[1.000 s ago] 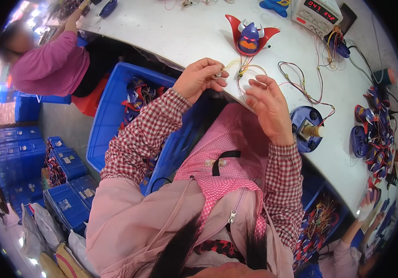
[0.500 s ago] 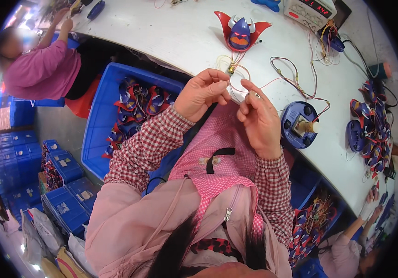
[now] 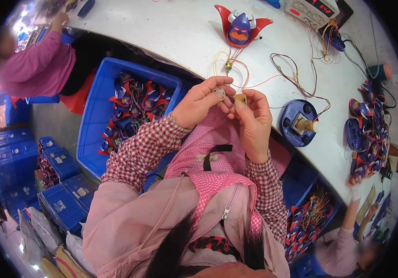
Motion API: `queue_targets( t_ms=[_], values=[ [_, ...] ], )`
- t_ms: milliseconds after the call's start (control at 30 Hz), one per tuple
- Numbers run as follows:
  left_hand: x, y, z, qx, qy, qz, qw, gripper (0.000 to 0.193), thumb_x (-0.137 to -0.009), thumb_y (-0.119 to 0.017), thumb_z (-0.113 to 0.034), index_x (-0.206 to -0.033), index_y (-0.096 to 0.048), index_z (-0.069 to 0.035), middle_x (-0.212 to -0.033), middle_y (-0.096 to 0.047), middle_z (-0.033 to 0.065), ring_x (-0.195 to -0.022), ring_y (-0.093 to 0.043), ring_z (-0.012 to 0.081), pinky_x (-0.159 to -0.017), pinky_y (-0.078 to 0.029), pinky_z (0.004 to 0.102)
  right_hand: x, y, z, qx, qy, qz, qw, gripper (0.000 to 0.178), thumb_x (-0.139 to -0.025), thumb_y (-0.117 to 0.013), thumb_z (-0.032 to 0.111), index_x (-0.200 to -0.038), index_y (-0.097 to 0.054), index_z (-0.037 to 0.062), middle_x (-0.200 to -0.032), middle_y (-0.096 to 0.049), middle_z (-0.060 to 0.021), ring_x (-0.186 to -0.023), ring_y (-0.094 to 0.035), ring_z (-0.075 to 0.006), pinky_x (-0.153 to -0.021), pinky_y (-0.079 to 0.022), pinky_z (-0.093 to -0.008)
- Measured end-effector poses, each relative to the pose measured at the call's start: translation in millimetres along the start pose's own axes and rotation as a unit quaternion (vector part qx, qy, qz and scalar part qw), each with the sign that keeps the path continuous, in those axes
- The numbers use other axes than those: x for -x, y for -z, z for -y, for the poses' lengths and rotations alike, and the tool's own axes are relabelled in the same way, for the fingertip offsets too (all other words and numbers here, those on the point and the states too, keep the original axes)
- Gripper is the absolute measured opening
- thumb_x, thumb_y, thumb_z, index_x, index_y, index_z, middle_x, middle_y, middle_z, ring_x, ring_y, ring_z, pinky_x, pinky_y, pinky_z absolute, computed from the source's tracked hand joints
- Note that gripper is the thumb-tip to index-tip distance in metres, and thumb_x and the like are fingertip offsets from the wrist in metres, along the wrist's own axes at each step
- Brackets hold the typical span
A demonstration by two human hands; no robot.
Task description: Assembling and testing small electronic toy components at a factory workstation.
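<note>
Near the table's front edge, my left hand (image 3: pixel 198 103) pinches a small round translucent disc (image 3: pixel 220 94). Close beside it, my right hand (image 3: pixel 255 125) grips a small tan block (image 3: pixel 241 98) between thumb and fingers, with thin wires leading up from it. Those wires run toward a small circuit board (image 3: pixel 228 65) on the table. Just beyond the board lies a purple horned toy head (image 3: pixel 239 31) with red wing-like sides, wired to the board. To the right of my right hand sits a round purple base (image 3: pixel 293 134) with a tan part in its middle.
A blue bin (image 3: pixel 86 139) of similar toy heads stands left of me. At the back right are a power supply (image 3: pixel 311 13) and looped wires (image 3: pixel 296 78). More toy parts (image 3: pixel 370 125) lie in a heap at the right. Co-workers sit at far left and lower right.
My hands have drawn closer together. The tan block now shows in my right fingers and the round disc in my left. At lower right, a co-worker's hand has reached toward the heap.
</note>
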State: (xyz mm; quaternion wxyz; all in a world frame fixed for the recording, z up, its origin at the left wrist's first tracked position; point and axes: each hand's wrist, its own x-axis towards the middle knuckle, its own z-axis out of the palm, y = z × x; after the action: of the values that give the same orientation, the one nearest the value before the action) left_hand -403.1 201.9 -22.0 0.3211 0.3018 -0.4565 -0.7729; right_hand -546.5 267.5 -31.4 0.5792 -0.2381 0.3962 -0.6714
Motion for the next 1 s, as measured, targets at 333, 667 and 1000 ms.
queue_targets(
  t_ms=[333, 667, 1000],
  values=[
    [11, 2, 5, -0.072, -0.004, -0.046, 0.996, 0.028, -0.096, -0.046, -0.011, -0.119, -0.049, 0.004, -0.100, -0.059, 0.0096, -0.081, -0.061, 0.0128, -0.069, -0.052, 0.0238, 8, 3, -6, 0.100, 0.016, 0.023, 0.995, 0.027, -0.089, -0.056, 0.003, -0.115, -0.048, 0.0024, -0.092, -0.056, -0.0045, -0.071, -0.054, -0.0085, -0.061, -0.047, -0.0192],
    [2, 5, -1, -0.068, 0.061, 0.001, 0.996, 0.020, -0.092, -0.055, -0.019, -0.097, -0.059, 0.000, -0.078, -0.060, 0.0018, -0.061, -0.054, 0.0056, -0.049, -0.042, 0.0168, 12, 0, -13, 0.046, 0.011, 0.033, 0.998, 0.033, -0.087, -0.061, 0.005, -0.116, -0.045, 0.0035, -0.087, -0.055, -0.0023, -0.069, -0.053, -0.0060, -0.056, -0.043, -0.0176],
    [-5, 4, -4, -0.199, 0.027, -0.018, 0.979, 0.020, -0.090, -0.059, -0.020, -0.085, -0.060, -0.001, -0.074, -0.059, 0.0008, -0.057, -0.050, 0.0039, -0.047, -0.040, 0.0172, 11, 12, 11, 0.477, 0.256, 0.063, 0.838, 0.021, -0.083, -0.064, 0.000, -0.100, -0.052, 0.0006, -0.083, -0.056, -0.0072, -0.069, -0.057, -0.0150, -0.058, -0.046, -0.0254]
  ],
)
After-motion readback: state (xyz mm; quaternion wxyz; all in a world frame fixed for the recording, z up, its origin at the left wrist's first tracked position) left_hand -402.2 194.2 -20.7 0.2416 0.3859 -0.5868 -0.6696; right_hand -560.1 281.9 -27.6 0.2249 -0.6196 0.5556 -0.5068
